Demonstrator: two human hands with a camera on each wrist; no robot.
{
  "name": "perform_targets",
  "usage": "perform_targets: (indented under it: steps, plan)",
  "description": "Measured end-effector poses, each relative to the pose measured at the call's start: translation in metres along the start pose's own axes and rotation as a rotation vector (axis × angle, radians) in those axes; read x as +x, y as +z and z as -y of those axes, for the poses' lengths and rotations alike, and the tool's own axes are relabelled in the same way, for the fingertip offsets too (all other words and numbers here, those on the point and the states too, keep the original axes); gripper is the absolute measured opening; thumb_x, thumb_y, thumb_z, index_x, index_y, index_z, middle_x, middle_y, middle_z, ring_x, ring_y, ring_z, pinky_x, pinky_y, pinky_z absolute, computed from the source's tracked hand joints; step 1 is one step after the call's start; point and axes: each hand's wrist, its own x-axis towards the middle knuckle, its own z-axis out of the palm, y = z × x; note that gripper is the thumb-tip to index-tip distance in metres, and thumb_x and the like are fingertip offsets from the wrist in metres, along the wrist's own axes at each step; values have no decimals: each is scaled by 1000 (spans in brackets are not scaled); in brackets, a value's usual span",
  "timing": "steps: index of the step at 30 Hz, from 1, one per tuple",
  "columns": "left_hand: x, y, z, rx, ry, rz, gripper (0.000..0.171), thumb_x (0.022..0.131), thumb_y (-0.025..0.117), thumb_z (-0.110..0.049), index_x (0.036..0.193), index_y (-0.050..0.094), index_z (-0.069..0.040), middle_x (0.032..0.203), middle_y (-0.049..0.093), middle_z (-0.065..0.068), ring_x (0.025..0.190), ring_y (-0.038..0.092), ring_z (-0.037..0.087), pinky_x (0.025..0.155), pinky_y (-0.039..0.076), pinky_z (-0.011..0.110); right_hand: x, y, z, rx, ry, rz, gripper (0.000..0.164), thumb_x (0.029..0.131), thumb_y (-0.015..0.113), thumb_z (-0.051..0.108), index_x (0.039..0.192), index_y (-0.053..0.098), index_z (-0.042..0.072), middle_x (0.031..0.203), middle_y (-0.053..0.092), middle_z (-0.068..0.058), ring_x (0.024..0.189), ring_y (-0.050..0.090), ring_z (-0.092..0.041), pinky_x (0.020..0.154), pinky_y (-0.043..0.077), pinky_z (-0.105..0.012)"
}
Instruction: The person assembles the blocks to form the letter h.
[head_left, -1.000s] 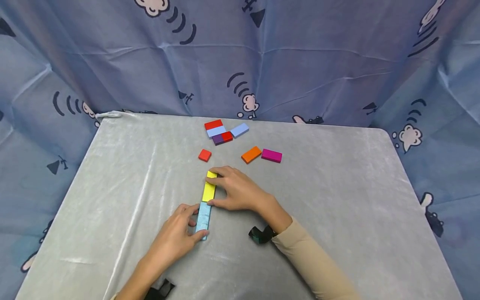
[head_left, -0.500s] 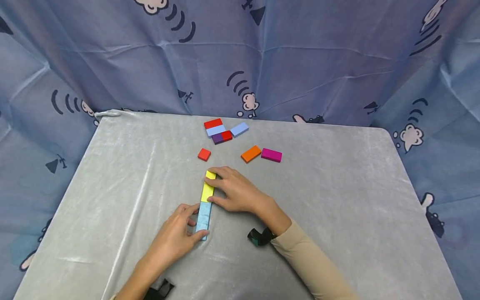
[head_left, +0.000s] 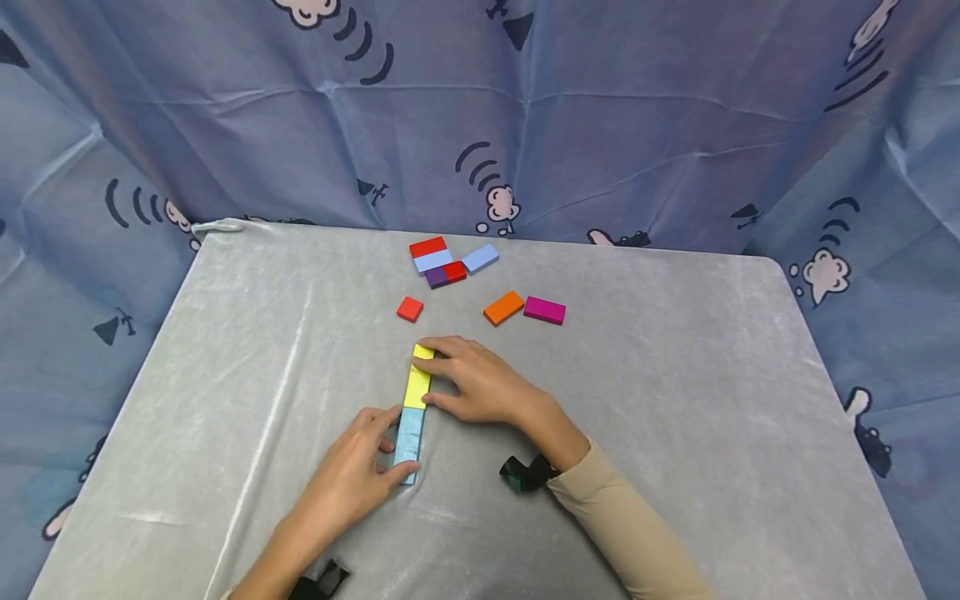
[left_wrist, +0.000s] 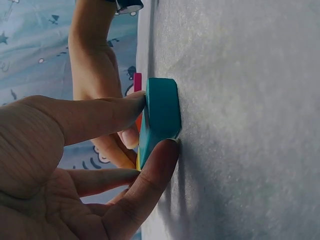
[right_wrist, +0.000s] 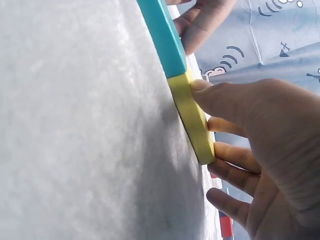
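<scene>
A light blue rectangular block lies flat on the grey cloth, end to end with a yellow block just beyond it. Together they form a straight row pointing away from me. My left hand holds the blue block between thumb and fingers; the left wrist view shows the thumb against one face of this block. On the yellow block is my right hand, its thumb at the near right edge and its fingertips toward the far end. In the right wrist view the ends of the yellow block and blue block meet.
A small red square block lies past the row. Farther right are an orange block and a magenta block. Near the back edge sits a cluster with a purple block, beside a periwinkle block. A patterned curtain hangs behind.
My right thumb has shifted slightly from the joint onto the yellow block's side, and the yellow block lines up a little more closely with the blue one. The left hand keeps its hold.
</scene>
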Motion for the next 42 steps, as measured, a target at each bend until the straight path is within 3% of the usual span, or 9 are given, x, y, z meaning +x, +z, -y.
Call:
perform_targets:
  steps: [12, 16, 19, 22, 27, 35, 42]
  plan:
    - [14, -15, -6, 74, 99, 30, 76, 89, 87, -16, 156, 51, -9, 133, 62, 7, 91, 68, 7, 71, 54, 22, -5, 0, -1, 7, -13, 4, 53, 101, 73, 36, 149, 62, 17, 166, 48, -4, 153, 48, -22, 123, 47, -42]
    - [21, -24, -6, 220, 213, 49, 74, 88, 87, -18, 154, 54, -10, 134, 63, 6, 100, 70, 14, 78, 58, 31, -5, -1, -2, -5, -20, 0, 51, 101, 73, 35, 148, 64, 16, 165, 50, -4, 152, 50, -22, 122, 48, -42]
    - [26, -31, -4, 350, 296, 67, 72, 87, 89, -21, 151, 57, -7, 140, 62, 10, 116, 68, 24, 92, 61, 42, -6, -1, -2, -3, -28, 3, 51, 101, 73, 34, 147, 64, 15, 165, 50, -3, 152, 51, -21, 122, 48, -42]
    - [30, -37, -4, 418, 337, 93, 73, 87, 89, -27, 150, 58, -6, 150, 59, 14, 133, 62, 31, 106, 57, 50, -6, -2, -2, 25, -34, 11, 51, 102, 72, 34, 148, 63, 15, 165, 50, -1, 153, 50, -20, 124, 46, -41]
    - [34, -40, -5, 428, 407, 140, 75, 87, 88, -31, 151, 58, -7, 161, 52, 17, 147, 53, 36, 117, 49, 56, -7, -5, -6, 100, -12, 18, 49, 103, 70, 34, 149, 63, 16, 166, 48, 0, 154, 48, -18, 126, 44, -41]
    - [37, -37, 0, 507, 491, 213, 75, 86, 89, -36, 150, 60, -11, 168, 45, 11, 159, 39, 33, 126, 38, 58, -15, -19, -15, 155, 48, -85, 44, 104, 69, 29, 145, 66, 12, 159, 57, -6, 149, 54, -25, 123, 46, -48]
    - [41, -35, 4, 457, 465, 235, 86, 85, 90, -37, 156, 52, -9, 167, 46, 11, 156, 43, 31, 127, 37, 56, -20, -24, -21, 174, 62, -105, 44, 105, 67, 29, 145, 65, 10, 157, 60, -6, 146, 57, -24, 121, 49, -47]
